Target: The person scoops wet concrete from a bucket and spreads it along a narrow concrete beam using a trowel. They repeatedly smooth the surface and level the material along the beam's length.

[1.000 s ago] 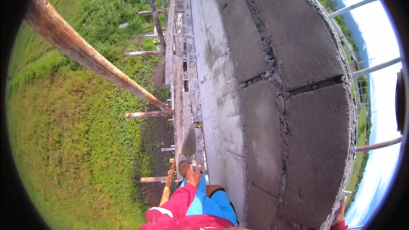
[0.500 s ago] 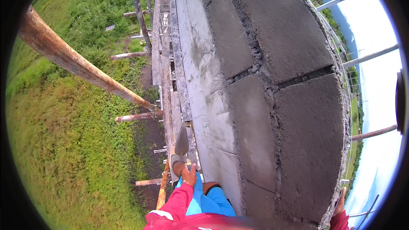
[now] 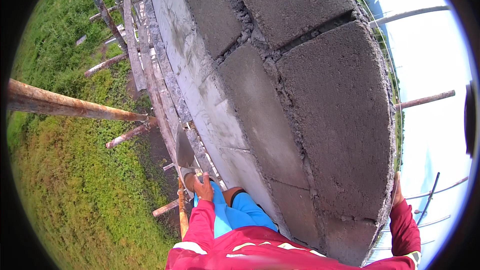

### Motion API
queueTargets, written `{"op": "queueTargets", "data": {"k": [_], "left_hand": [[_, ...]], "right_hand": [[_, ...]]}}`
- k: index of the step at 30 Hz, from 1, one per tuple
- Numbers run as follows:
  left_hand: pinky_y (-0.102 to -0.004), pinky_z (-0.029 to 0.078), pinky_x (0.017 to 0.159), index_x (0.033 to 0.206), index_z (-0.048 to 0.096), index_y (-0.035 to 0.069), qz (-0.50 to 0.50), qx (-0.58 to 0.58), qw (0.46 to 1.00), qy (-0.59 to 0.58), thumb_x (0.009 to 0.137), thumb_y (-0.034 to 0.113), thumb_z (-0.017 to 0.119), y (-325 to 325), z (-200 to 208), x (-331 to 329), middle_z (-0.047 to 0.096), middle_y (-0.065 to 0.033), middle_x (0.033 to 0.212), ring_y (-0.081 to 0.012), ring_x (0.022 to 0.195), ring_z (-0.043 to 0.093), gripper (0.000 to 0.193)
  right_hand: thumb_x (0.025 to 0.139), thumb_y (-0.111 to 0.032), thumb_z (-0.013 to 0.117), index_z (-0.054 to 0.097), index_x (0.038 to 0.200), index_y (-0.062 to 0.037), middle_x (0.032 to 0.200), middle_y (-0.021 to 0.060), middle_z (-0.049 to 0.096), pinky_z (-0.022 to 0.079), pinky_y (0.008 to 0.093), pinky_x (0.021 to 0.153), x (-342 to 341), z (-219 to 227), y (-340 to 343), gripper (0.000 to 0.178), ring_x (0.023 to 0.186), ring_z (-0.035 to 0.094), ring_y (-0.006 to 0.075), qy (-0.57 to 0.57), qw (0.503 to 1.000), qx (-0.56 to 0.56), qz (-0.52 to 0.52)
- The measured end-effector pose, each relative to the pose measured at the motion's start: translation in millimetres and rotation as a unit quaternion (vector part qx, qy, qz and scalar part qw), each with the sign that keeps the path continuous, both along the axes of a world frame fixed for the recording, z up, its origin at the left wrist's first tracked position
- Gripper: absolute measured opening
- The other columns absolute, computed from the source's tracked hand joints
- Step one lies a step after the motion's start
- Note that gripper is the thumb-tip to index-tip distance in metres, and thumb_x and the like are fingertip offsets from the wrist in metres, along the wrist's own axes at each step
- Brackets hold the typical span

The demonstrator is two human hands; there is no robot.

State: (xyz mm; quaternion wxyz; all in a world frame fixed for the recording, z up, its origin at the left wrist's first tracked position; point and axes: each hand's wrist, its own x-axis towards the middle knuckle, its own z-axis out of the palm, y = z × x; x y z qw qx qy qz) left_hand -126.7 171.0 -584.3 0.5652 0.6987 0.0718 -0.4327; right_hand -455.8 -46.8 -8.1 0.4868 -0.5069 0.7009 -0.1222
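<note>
My left hand (image 3: 203, 188) is wrapped round the handle of a pointing trowel (image 3: 184, 149). Its grey blade points up and away, above the scaffold planks beside my leg. On the right, my right hand (image 3: 397, 193) rests against the outer edge of the concrete block wall (image 3: 340, 100); its visible fingers are stretched out, and part of the palm is hidden. Rough mortar joints (image 3: 285, 105) run between the large grey blocks. A deep gap (image 3: 317, 31) shows in one joint near the upper right.
Narrow scaffold planks (image 3: 145, 52) run along the pale lower wall face (image 3: 200, 70). A rusty pole (image 3: 75, 104) crosses on the left, with shorter pipes (image 3: 127, 135) sticking out over grass far below. Beyond the wall, a thin string (image 3: 382, 40) and more poles (image 3: 425, 99) stand against the sky.
The view has turned, so wall and scaffold appear tilted and shifted left. More of my right forearm shows along the wall's edge. My left hand still grips the trowel.
</note>
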Motion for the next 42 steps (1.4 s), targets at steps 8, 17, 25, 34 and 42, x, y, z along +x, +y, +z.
{"op": "queueTargets", "data": {"k": [8,17,25,34,42], "left_hand": [[-0.0378,0.050,0.061,0.131,0.045,-0.018,-0.008,0.036,0.991,-0.126,0.095,0.045,0.063,-1,33,15,0.065,-0.0221,0.084,-0.0284,0.067,0.064,0.075],[-0.0205,0.036,0.056,0.104,0.060,0.004,-0.052,-0.370,0.856,-0.358,0.095,0.012,0.070,-136,413,164,0.056,0.0028,0.079,-0.0039,0.064,0.046,0.016],[-0.0351,0.047,0.070,0.102,0.061,0.000,-0.596,-0.350,0.490,-0.531,0.096,0.036,0.067,-296,637,88,0.066,-0.0117,0.080,-0.0193,0.070,0.058,0.038],[-0.0298,0.046,0.073,0.092,0.062,0.000,-0.917,-0.162,0.257,-0.257,0.079,0.035,0.083,-374,608,8,0.070,-0.0098,0.101,-0.0125,0.078,0.055,0.043],[-0.0306,0.048,0.080,0.091,0.054,0.002,-0.934,-0.111,0.267,-0.212,0.076,0.035,0.085,-381,606,8,0.069,-0.0132,0.104,-0.0148,0.086,0.058,0.048]], "right_hand": [[0.095,-0.066,0.049,0.050,0.144,-0.0095,0.129,0.0079,0.065,0.054,0.0366,0.093,23,-5,-2,0.075,0.108,0.066,0.0177,-0.088,0.991,0.100,-0.032],[0.094,-0.059,0.060,0.059,0.133,-0.0059,0.124,0.0016,0.065,0.049,0.0293,0.095,76,-5,-6,0.065,0.107,0.062,0.0126,-0.121,0.977,0.168,0.050],[0.090,-0.074,0.052,0.056,0.140,-0.0027,0.142,0.0102,0.056,0.037,0.0343,0.111,76,-14,-10,0.087,0.128,0.052,0.0200,-0.143,0.965,0.122,0.184],[0.076,-0.089,0.050,0.068,0.119,0.0056,0.125,0.0220,0.066,0.042,0.0426,0.103,75,-15,-4,0.106,0.116,0.060,0.0326,-0.023,0.973,-0.032,0.228],[0.080,-0.085,0.050,0.062,0.129,0.0041,0.129,0.0261,0.061,0.042,0.0454,0.105,76,5,-4,0.102,0.122,0.057,0.0381,0.076,0.977,-0.018,0.197]]}}
